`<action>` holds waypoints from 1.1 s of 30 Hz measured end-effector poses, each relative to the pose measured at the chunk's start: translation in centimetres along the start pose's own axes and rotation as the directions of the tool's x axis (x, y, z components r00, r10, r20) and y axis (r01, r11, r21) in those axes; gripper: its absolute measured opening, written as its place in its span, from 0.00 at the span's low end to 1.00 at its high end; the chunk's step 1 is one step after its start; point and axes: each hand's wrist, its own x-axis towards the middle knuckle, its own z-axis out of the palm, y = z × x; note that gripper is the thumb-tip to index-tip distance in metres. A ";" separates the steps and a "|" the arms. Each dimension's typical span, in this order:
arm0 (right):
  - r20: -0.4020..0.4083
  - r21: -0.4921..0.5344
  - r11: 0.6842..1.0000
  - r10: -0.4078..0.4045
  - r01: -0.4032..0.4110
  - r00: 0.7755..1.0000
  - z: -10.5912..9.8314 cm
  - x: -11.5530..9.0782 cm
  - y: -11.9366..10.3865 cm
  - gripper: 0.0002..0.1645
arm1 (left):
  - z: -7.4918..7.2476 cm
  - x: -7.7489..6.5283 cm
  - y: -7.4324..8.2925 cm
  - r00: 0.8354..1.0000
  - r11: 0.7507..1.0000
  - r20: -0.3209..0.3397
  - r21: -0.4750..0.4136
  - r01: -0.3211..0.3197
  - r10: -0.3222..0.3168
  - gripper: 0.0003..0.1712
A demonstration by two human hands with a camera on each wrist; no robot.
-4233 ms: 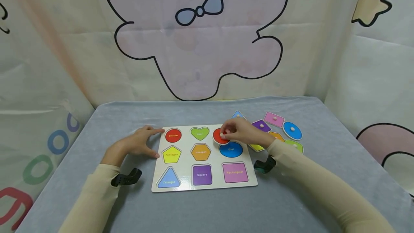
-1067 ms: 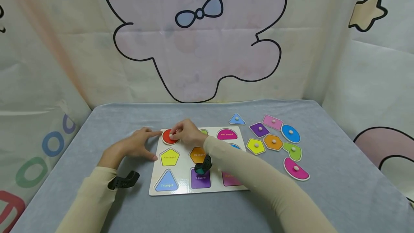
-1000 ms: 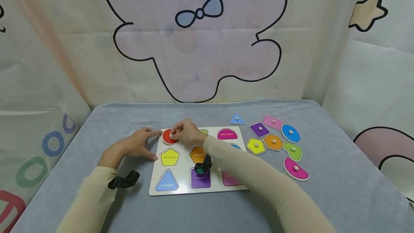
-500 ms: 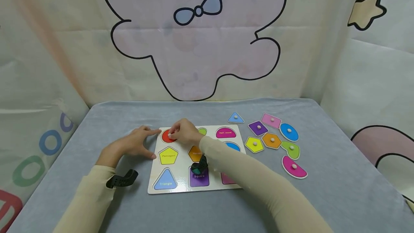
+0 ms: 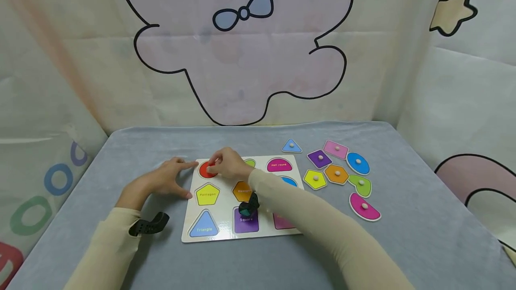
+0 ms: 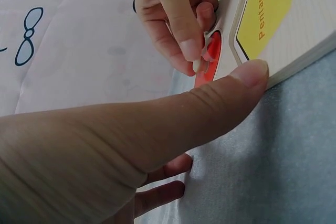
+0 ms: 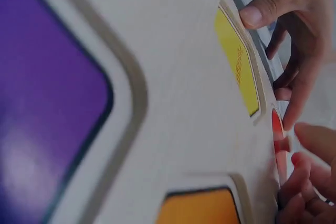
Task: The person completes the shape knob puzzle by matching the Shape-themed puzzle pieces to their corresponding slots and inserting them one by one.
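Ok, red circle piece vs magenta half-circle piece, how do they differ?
The red piece is round; the magenta piece is a half circle.
The red piece is at a corner of the board; the magenta piece lies on the cloth.
The right hand pinches the red piece; no hand touches the magenta piece.
Both have a pale knob.

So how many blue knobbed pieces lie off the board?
2: a light-blue triangle beyond the far right corner of the white rectangular board, a blue oval farther right.
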 end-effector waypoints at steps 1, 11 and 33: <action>0.002 0.016 1.000 -0.013 0.013 1.000 -0.1 0.0 0.1 0.12 | 0.0 -0.1 0.0 1.000 1.000 -0.001 0.000 0.000 0.000 0.59; 0.046 0.154 0.986 -0.070 0.062 0.996 -2.5 -1.1 1.2 0.15 | 0.1 -0.3 0.0 0.999 0.999 0.010 -0.010 0.053 -0.053 0.60; 0.095 0.090 0.973 -0.219 0.211 0.971 -7.3 -7.0 3.1 0.18 | 0.4 -0.3 0.3 0.999 0.999 -0.009 -0.014 0.042 -0.042 0.59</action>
